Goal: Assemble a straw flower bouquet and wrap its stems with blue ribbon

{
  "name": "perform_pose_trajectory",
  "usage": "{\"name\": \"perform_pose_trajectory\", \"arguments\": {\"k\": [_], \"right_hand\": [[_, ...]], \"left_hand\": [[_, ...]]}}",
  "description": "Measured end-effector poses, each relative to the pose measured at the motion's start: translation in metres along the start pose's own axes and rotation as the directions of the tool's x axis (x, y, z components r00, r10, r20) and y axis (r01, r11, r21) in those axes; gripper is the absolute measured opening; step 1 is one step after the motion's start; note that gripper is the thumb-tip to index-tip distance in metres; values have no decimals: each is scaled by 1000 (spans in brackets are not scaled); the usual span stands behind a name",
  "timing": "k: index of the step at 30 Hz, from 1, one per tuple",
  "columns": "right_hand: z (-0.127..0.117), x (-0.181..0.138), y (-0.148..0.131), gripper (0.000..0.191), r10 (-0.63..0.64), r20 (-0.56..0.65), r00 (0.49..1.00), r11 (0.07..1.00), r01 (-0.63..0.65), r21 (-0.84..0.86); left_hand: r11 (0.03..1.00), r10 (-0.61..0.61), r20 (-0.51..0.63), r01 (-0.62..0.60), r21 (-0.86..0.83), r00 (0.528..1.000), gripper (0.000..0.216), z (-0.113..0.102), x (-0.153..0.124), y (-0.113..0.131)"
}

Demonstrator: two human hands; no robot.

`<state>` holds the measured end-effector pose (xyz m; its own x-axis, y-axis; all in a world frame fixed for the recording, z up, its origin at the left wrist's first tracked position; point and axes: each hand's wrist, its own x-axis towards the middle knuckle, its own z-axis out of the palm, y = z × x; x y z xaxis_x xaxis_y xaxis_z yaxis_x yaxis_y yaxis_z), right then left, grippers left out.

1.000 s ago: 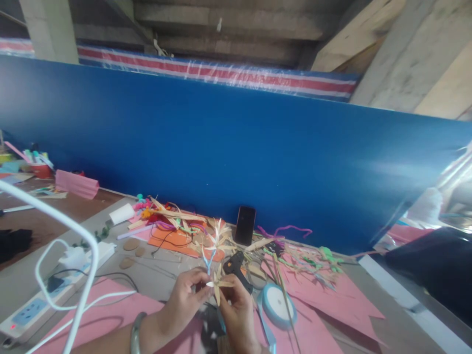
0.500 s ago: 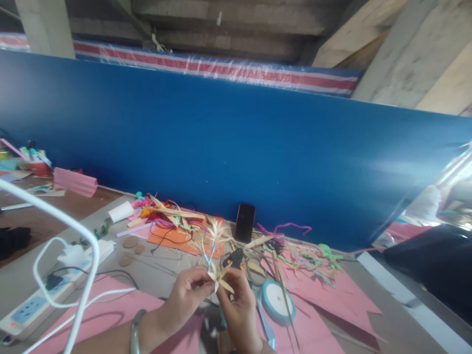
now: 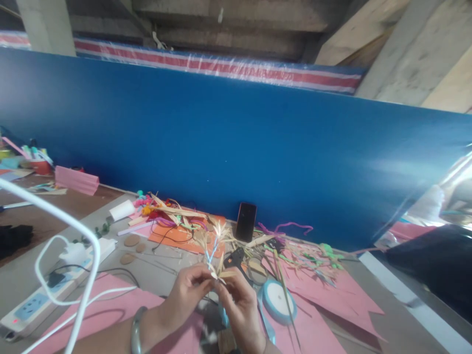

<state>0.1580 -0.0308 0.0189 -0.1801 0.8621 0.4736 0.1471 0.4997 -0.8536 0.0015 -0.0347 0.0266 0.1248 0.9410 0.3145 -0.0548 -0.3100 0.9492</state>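
Note:
My left hand and my right hand meet at the lower middle, fingertips pinched close together. Between them is a small flower of pale dried husk, its petals partly covered by my fingers. Stems wrapped in light blue rise from the left fingertips, topped by frayed pale husk blossoms. Both hands are closed on this flower work; the exact grip of each finger is hidden. A roll of light blue ribbon lies to the right of my right hand.
A phone leans against the blue partition. Husk strips and coloured scraps lie on orange paper. Pink sheets cover parts of the table. At left are a power strip and a white cable arching in front.
My right fingers have closed further over the husk flower, whose spread petals now show less and point partly upward. The hands stay in nearly the same place.

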Motion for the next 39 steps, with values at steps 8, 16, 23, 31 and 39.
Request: {"name": "perform_pose_trajectory", "arguments": {"k": [8, 16, 23, 31, 39], "right_hand": [[-4, 8, 0, 26, 186, -33, 982, 962, -175, 209], [-18, 20, 5, 29, 323, -22, 946, 849, -279, 448], [-15, 22, -16, 25, 190, 153, 970, 916, -231, 329], [-21, 21, -10, 28, 317, 207, 926, 867, -371, 332], [-24, 26, -6, 28, 329, 162, 930, 848, -367, 382]], "left_hand": [[994, 23, 14, -24, 106, 1000, 20, -1, -1, -9], [965, -144, -16, 137, -223, 989, 21, 3, -1, -16], [916, -199, 43, 202, -348, 979, 33, 7, 0, -19], [866, -215, 208, 285, -412, 954, 33, 8, -1, -9], [771, -328, 302, 439, -462, 895, 21, 7, -1, -7]]}}
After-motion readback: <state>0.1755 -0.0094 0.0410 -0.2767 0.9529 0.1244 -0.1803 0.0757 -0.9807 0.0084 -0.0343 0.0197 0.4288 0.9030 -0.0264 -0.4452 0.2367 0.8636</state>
